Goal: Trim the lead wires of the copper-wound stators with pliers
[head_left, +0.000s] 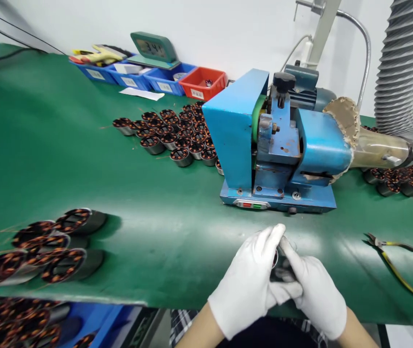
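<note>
In front of the blue machine, both of my hands wear white gloves and come together over the near edge of the table. My left hand [248, 280] is curled around a motor stator [275, 259], mostly hidden, with only a bit of its metal rim showing. My right hand [315, 292] closes on it from the other side, its fingertips meeting those of the left. To the right lie diagonal cutters [391, 261] with yellow-and-black handles, jaws apart, untouched by either hand.
The blue machine [228, 145] has a hose [400, 72] at its right. Copper-wound stators stand in groups behind it [181, 155], at the left [79, 222] and at the right [388, 188]. Blue bins [165, 87], a red bin [202, 92] and a clock [154, 47] line the wall.
</note>
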